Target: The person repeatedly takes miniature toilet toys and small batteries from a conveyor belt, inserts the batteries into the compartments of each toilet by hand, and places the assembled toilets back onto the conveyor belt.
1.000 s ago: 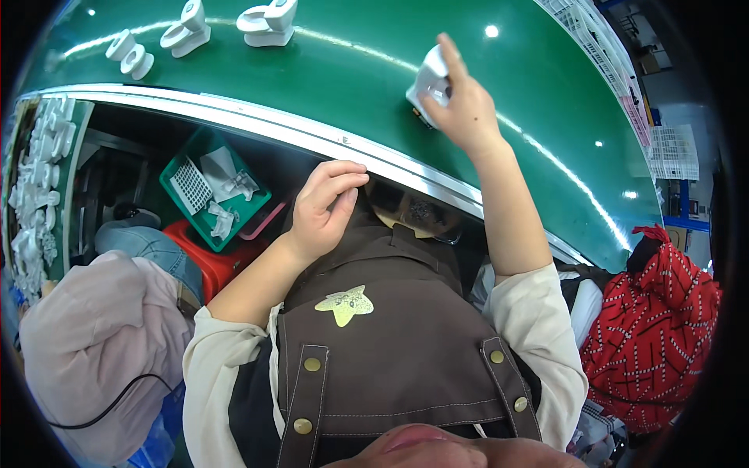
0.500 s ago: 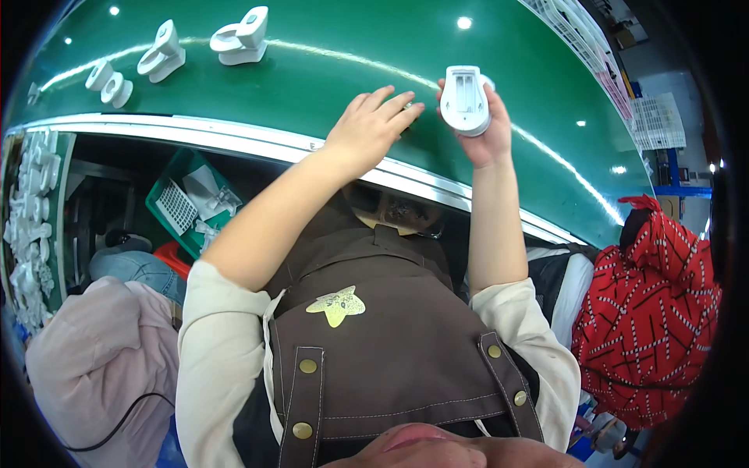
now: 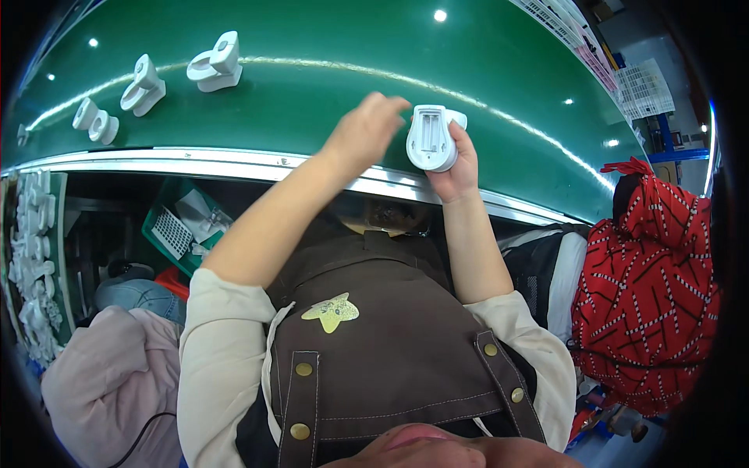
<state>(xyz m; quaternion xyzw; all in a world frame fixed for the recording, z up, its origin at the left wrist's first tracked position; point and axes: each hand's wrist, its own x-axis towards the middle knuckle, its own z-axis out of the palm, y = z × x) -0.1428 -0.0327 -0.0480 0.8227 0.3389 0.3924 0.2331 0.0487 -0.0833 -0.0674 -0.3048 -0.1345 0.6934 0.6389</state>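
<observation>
In my right hand (image 3: 459, 168) is a small white toy toilet (image 3: 431, 156), tipped so that its underside faces up. An open, slotted battery compartment shows in that underside, and my fingers wrap its right side. Just left of it, above the green worktop, my left hand (image 3: 365, 131) is closed with its fingers curled toward the toy. Motion blurs those fingertips, and whatever they pinch cannot be made out. The left hand and the toy appear slightly apart.
More white toy toilets (image 3: 214, 66) stand in a row at the worktop's (image 3: 312, 101) far left. A green bin (image 3: 156, 210) with white parts sits below the metal edge. White racks (image 3: 573, 39) line the far right. A person in red patterned clothing (image 3: 640, 312) is at the right.
My left hand has lifted from the worktop, its spread fingers now curled. My right hand has brought the toy toilet nearer to me and a little left. The whole view has shifted slightly.
</observation>
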